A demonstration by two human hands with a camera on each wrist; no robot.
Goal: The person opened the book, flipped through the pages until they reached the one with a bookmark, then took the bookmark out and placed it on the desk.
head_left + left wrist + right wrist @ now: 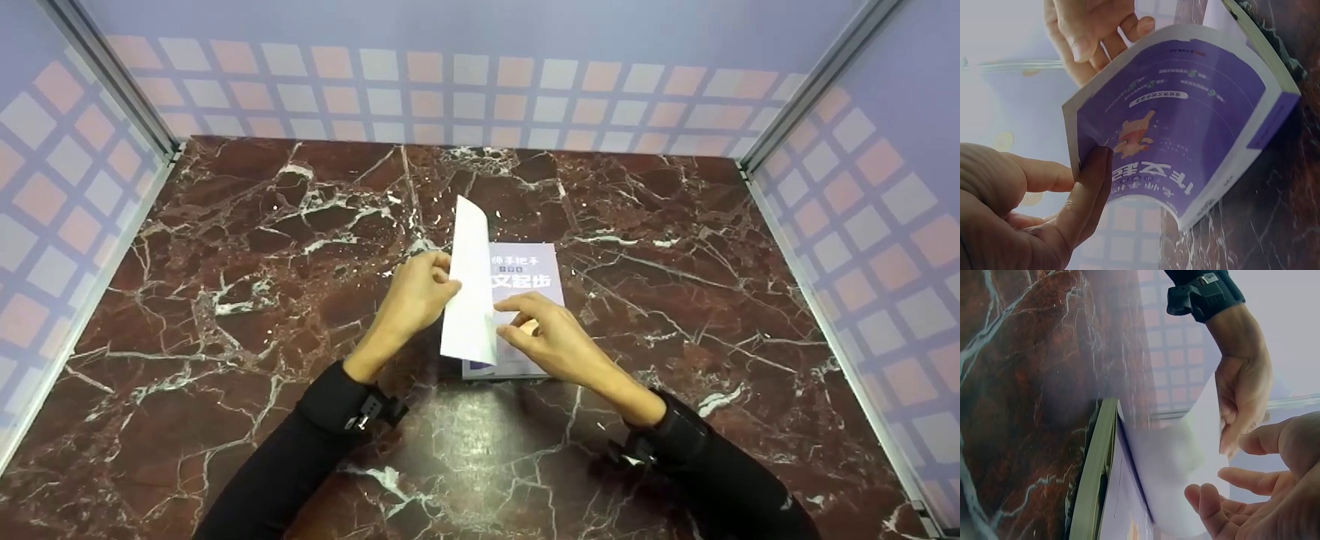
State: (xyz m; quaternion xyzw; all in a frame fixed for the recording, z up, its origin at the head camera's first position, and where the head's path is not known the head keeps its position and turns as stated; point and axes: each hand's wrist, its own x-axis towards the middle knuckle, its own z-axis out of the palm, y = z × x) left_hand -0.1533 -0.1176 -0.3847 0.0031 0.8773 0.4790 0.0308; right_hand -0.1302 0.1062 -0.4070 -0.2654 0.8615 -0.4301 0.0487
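**Purple paperback book [1185, 121] observed with front cover [471, 289] raised in the left hand [416, 294]**

Nearest the person's body, I note two forearms in black fabric sleeves [262, 465], each wrist fitted with a black strap carrying a small camera [373, 407]. The left hand pinches the cover's free edge between thumb and fingers. The cover stands up and bows, its purple printed face toward the left hand, its white inner face toward the right hand [555, 341]. The right hand is above the book, thumb and fingers apart and loosely bent; whether its fingertips touch the cover, I cannot tell. A lilac page with white Chinese characters [525, 262] shows just beyond the right hand. The book lies between and below the hands on a glossy dark-red, white-veined marble-patterned tabletop [225, 375]. Well beyond both hands rise pale lilac panels with pink and white squares [480, 97], meeting at grey metal corner posts [116, 79].
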